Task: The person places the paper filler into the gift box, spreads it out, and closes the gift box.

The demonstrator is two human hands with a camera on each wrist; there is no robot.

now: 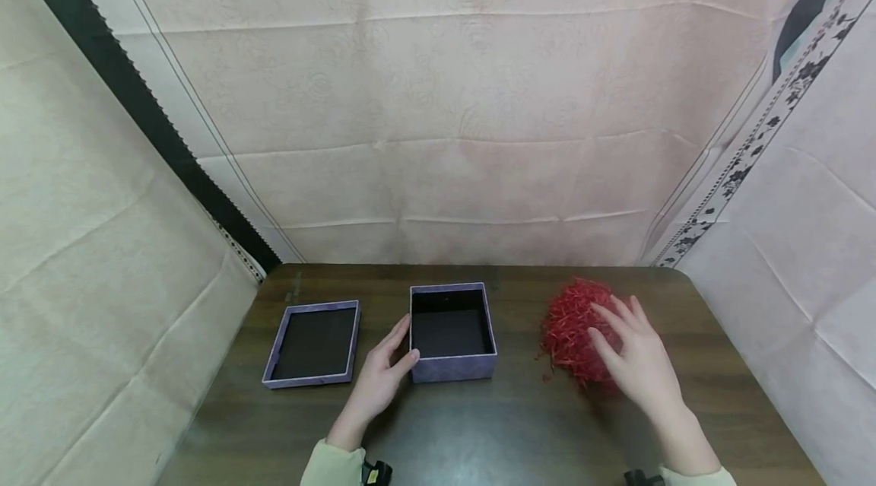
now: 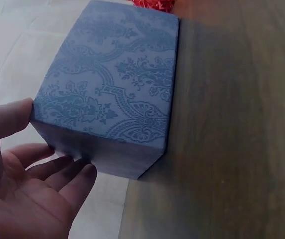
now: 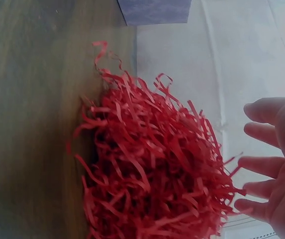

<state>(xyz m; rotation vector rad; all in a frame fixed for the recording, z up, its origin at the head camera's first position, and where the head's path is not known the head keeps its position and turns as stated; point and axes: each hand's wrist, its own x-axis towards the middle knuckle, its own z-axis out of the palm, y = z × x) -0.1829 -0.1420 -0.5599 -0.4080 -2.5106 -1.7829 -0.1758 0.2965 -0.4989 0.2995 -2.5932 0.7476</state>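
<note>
An open purple patterned box [image 1: 452, 331], dark inside, sits upright at lower centre; a loose red shredded-paper heap [image 1: 573, 326] lies to its right.

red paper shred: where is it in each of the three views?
Head: shred right of centre on the table, under the right hand.
Left wrist: only a red sliver at the top edge, behind the box.
Right wrist: fills the centre.
Shared landmark: the box.
</note>
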